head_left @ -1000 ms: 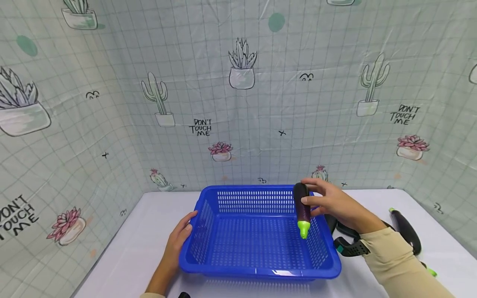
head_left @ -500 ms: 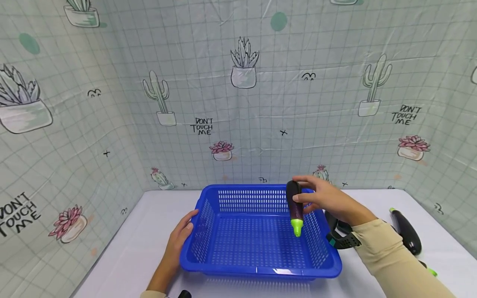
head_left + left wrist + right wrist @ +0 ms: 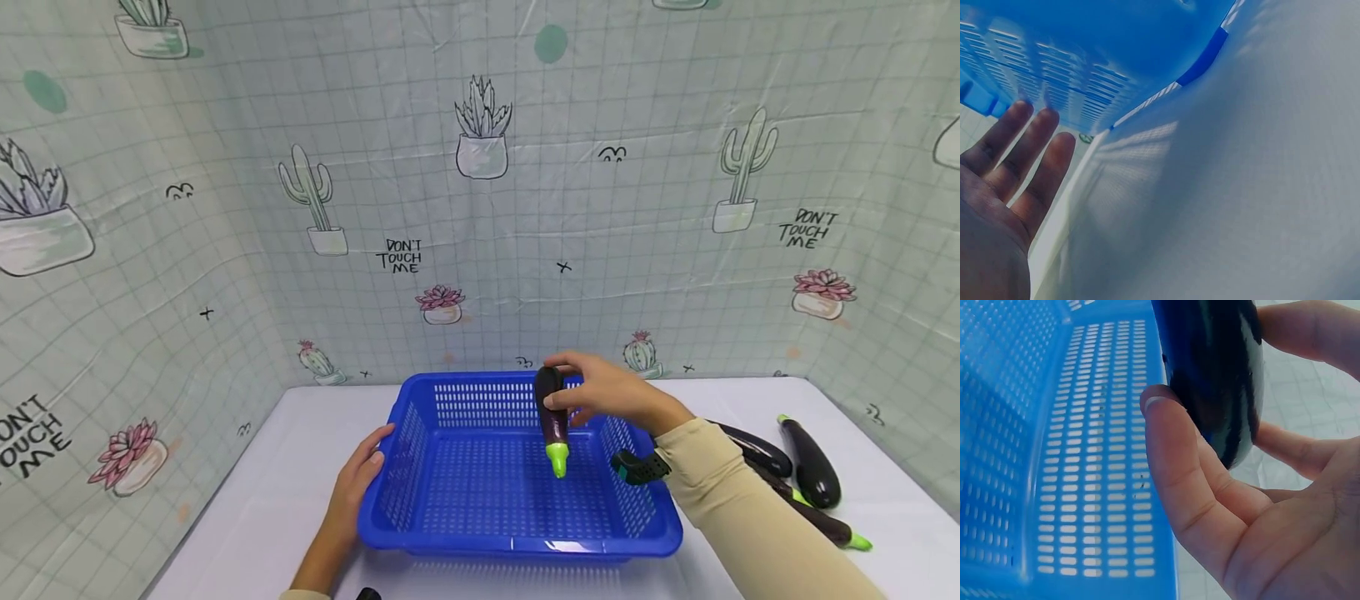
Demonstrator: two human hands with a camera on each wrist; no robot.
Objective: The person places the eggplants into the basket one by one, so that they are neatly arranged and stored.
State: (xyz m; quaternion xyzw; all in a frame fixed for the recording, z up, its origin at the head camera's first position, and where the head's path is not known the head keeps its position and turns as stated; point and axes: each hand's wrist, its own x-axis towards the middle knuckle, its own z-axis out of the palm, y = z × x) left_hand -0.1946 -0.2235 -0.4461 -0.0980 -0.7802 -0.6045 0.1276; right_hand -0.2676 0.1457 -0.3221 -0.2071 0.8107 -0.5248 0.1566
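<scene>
My right hand [image 3: 611,390] pinches a dark purple eggplant [image 3: 553,414] between thumb and fingers, above the inside of a blue plastic basket [image 3: 517,547]. The eggplant hangs with its bright green stem end down and slightly tilted. In the right wrist view, fingers and thumb wrap the glossy eggplant [image 3: 1213,369] beside the slotted basket wall [image 3: 1094,456]. My left hand [image 3: 352,487] rests against the left side of the basket. Its fingers look fairly straight in the left wrist view, touching or very near the outer wall [image 3: 1060,62]; the thumb is out of sight there.
To the right of the basket, several more eggplants lie on the white tabletop [image 3: 255,500], among them one eggplant [image 3: 810,462] at the far right. My right sleeve [image 3: 750,508] partly covers the group. A cactus-print cloth [image 3: 525,208] hangs behind and at the sides.
My right hand has carried the eggplant leftward, from near the basket's right wall toward its middle. More of the eggplants at the right now show. The left hand and basket stay put.
</scene>
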